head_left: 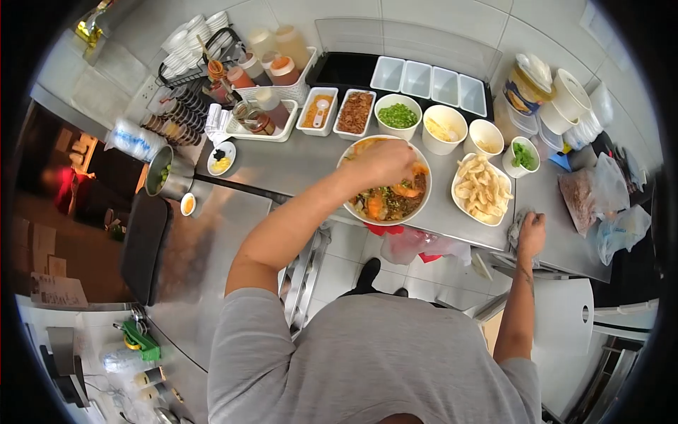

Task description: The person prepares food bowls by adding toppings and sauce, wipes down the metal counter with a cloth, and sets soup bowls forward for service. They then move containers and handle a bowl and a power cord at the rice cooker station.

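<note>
My left hand (385, 167) is over a large white bowl (345, 199), fingers bunched and pointing down. The bowl holds food with orange pieces, brown bits and green flecks in it. Whatever my left fingers pinch is hidden behind the hand. At the counter's front edge, my right hand (534, 227) is closed around a crumpled grey cloth (518, 227). Between the two hands stands a white dish of pale fried crisps (482, 187). Just behind the large bowl are a tub of chopped green onion (397, 115) and a tub of pale yellow bits (443, 128).
Squeeze bottles (284, 71) and a white tray (282, 134) stand at the back left. Empty white containers (417, 78) line the rear. Plastic bags (611, 180) lie at the right. A metal pot (178, 177) sits left, beside a dark tray (146, 247).
</note>
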A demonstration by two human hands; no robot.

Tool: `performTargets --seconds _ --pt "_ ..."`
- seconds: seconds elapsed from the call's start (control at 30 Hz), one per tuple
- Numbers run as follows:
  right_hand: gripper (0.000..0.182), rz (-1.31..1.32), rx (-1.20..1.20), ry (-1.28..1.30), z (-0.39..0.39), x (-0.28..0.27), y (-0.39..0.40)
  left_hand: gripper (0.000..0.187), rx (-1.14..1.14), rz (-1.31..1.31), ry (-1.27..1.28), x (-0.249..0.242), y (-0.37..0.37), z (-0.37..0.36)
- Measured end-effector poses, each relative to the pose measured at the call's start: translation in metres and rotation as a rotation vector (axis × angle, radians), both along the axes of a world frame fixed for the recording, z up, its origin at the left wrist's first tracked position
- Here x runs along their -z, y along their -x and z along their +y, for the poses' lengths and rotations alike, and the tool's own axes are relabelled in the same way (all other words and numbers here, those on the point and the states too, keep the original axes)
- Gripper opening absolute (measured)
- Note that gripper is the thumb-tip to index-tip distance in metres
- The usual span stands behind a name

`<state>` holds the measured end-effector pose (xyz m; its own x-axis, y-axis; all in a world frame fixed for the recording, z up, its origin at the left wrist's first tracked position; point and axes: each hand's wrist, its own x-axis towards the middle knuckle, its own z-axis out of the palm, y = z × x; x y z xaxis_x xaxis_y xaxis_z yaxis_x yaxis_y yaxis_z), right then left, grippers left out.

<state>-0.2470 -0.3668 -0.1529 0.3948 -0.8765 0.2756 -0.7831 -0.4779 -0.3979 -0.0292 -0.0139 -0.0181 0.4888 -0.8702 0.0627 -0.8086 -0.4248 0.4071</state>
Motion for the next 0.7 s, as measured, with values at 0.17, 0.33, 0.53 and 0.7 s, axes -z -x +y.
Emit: performTargets --seconds 0.17,0.33,0.53,0.7 --pt "0.039 0.021 0.016 -0.021 0.006 -0.007 -0.002 0.008 0.036 0.041 0.071 0.011 0.001 0.022" --pt "0.039 0.046 0.02 -0.028 0.006 -0.008 -0.003 0.048 -0.054 0.117 0.056 -0.011 0.002 0.036" --pt "0.038 0.044 0.03 0.036 0.001 0.0 -0.005 0.047 0.011 0.261 0.103 -0.004 0.001 0.063" --pt "0.037 0.075 0.05 0.009 0.009 -0.009 -0.006 0.059 -1.024 0.09 0.672 0.026 -0.122 0.165"
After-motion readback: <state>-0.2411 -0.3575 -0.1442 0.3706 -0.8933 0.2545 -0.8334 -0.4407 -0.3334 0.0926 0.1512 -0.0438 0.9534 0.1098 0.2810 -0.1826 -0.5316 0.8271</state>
